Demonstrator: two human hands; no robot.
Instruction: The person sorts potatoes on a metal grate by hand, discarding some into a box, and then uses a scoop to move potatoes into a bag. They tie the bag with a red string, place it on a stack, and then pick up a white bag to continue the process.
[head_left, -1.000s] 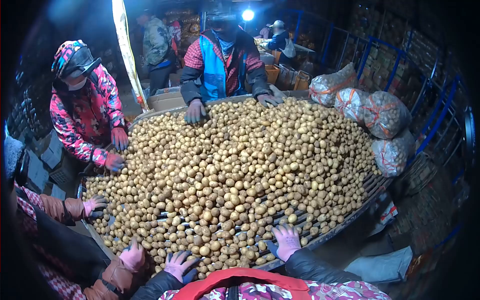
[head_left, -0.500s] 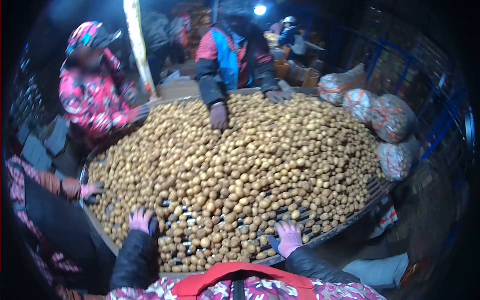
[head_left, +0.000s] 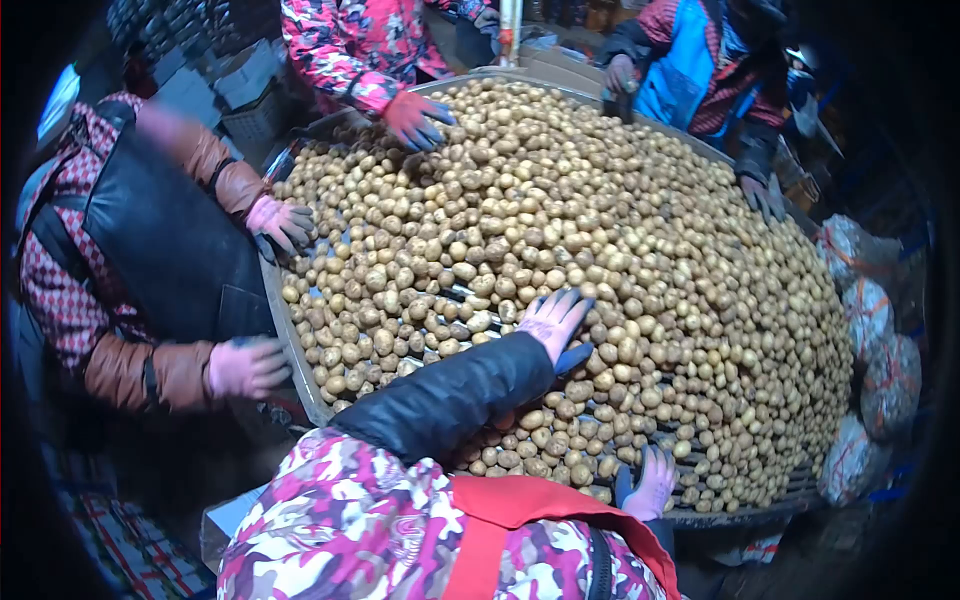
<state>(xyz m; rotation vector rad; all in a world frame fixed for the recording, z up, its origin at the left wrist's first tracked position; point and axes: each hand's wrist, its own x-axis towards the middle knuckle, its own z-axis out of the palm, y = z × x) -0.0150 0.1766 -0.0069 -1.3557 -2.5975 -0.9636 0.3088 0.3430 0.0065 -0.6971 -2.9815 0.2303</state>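
A broad heap of small, round, yellow-brown potatoes (head_left: 660, 290) covers a large slatted sorting table. My left hand (head_left: 553, 322), in a pink glove with dark fingertips, lies palm down on the potatoes near the middle, fingers spread and gripping nothing. Closer to my body, at the near edge, my right hand (head_left: 651, 483) wears the same kind of glove. Its fingers are stretched out beside the potatoes and appear to hold nothing. Dark slats (head_left: 455, 291) show through gaps between potatoes left of my left hand.
A metal rim (head_left: 290, 345) borders the table. At the left stands a co-worker in a dark apron (head_left: 170, 245); two others work along the far side. Filled clear sacks (head_left: 890, 385) are stacked at the right edge. Cartons (head_left: 245, 75) stand behind, near an upright pole (head_left: 510, 30).
My view has swung left. My left hand has reached forward across the potatoes, while my right hand stays by the near edge. The co-workers' hands have shifted too.
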